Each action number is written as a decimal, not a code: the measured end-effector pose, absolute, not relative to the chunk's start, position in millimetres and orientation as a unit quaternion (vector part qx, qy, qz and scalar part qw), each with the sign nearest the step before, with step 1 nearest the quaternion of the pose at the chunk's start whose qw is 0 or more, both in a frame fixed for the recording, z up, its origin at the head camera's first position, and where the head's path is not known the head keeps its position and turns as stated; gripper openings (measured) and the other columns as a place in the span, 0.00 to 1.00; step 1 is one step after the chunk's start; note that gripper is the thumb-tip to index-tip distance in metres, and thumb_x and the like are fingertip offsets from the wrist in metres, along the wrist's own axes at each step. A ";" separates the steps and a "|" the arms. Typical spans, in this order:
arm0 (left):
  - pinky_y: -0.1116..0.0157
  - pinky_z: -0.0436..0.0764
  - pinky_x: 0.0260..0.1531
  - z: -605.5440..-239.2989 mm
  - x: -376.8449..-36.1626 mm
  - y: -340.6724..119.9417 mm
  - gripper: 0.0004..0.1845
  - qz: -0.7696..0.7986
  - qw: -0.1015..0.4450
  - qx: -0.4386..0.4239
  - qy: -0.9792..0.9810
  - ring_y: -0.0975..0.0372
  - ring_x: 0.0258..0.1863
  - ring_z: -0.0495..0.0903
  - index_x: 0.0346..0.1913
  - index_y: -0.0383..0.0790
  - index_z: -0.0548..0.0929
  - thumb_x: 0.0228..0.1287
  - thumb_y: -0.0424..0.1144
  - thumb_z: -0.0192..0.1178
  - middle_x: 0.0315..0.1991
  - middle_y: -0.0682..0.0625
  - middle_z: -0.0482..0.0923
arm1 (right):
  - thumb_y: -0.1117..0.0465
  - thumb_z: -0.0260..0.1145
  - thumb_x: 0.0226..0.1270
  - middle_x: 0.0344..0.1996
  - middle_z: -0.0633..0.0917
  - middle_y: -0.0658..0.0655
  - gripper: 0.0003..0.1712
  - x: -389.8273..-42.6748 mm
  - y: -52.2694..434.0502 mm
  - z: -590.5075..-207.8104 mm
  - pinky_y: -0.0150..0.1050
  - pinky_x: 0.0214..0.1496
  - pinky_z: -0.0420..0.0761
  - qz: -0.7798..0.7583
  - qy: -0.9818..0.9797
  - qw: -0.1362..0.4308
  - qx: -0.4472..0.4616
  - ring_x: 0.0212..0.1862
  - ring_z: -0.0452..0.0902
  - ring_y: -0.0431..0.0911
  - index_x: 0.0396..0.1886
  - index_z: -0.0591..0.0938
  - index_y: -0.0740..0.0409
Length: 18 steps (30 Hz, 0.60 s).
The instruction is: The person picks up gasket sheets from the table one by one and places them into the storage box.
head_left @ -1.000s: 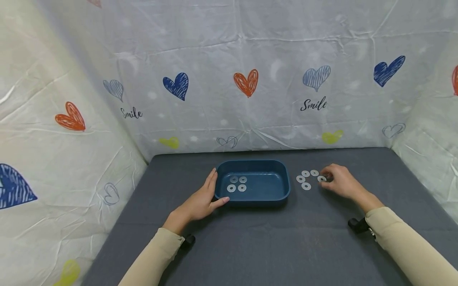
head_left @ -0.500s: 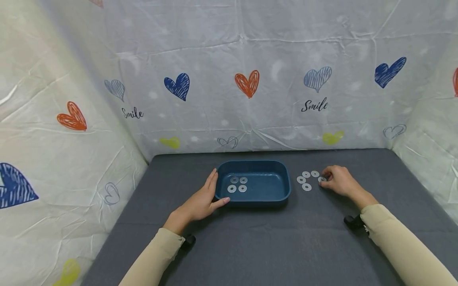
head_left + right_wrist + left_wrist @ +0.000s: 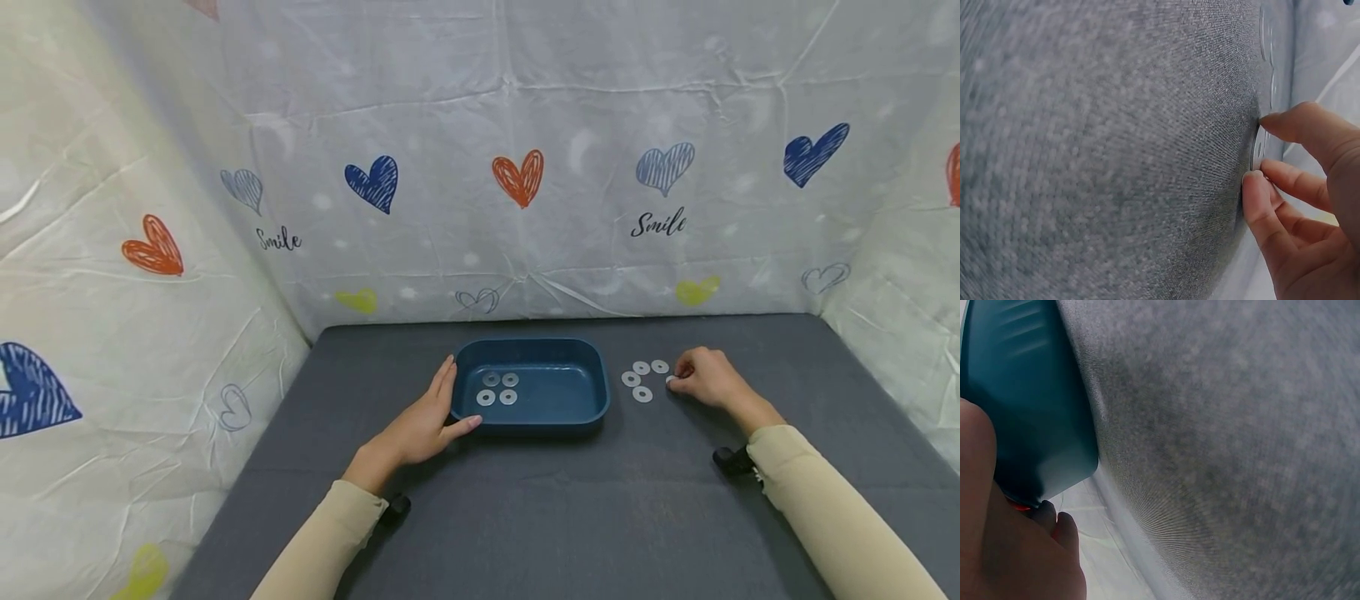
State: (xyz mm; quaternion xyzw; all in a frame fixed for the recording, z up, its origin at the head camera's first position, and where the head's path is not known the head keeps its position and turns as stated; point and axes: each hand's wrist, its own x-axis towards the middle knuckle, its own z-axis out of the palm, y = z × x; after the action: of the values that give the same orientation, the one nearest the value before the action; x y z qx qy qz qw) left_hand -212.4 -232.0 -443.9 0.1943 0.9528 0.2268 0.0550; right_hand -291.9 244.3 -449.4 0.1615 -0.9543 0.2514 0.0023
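Observation:
In the head view, a dark blue rectangular tray (image 3: 558, 396) sits on the table with several flat metal washers (image 3: 486, 397) at its left end. My left hand (image 3: 420, 429) rests against the tray's left end, fingers straight along the side wall and thumb across the front rim. To the right of the tray, my right hand (image 3: 712, 379) has thumb and fingertips on opposite edges of a washer (image 3: 1259, 149), low at the cloth. Most of this washer is hidden by the fingers in the head view. Several more washers (image 3: 642, 394) lie flat between the tray and my right hand.
A dark grey cloth (image 3: 570, 517) covers the table. Behind it hangs a white sheet (image 3: 450, 100) printed with hearts, and similar sheets enclose the left and right sides. The tray's right wall (image 3: 604, 387) stands between the two groups of washers.
My right hand's fingers have closed in on the rightmost washer, now covering more of it, and the right forearm has shifted slightly left. My left hand and the tray stay in place.

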 end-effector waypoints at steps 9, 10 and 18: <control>0.46 0.59 0.74 -448.1 -212.0 -232.7 0.58 0.232 0.051 0.197 0.951 0.47 0.81 0.47 0.82 0.36 0.34 0.71 0.69 0.52 0.84 0.43 0.27 | 0.62 0.74 0.59 0.26 0.83 0.56 0.10 -291.2 241.5 -451.0 0.46 0.36 0.77 0.242 -0.956 0.007 0.164 0.30 0.76 0.48 0.29 0.83 0.65; 0.46 0.59 0.74 -448.5 -212.2 -232.9 0.58 0.232 0.052 0.197 0.951 0.47 0.81 0.47 0.83 0.36 0.34 0.71 0.70 0.52 0.84 0.43 0.27 | 0.62 0.73 0.58 0.27 0.83 0.56 0.10 -291.3 241.0 -451.4 0.46 0.36 0.78 0.242 -0.957 0.006 0.163 0.31 0.77 0.48 0.29 0.83 0.65; 0.46 0.59 0.74 -445.5 -211.6 -232.6 0.58 0.233 0.050 0.197 0.951 0.47 0.81 0.48 0.83 0.36 0.34 0.71 0.70 0.52 0.84 0.44 0.27 | 0.63 0.72 0.60 0.32 0.85 0.60 0.13 -288.8 240.4 -454.4 0.50 0.40 0.81 0.257 -0.954 -0.009 0.153 0.35 0.81 0.51 0.38 0.82 0.70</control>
State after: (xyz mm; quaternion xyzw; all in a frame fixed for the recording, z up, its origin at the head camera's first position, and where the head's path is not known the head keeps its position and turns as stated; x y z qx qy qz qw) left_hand -211.6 -232.6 -445.5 0.1973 0.9511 0.2326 0.0497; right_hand -288.8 240.4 -454.4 0.1532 -0.9542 0.2568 -0.0090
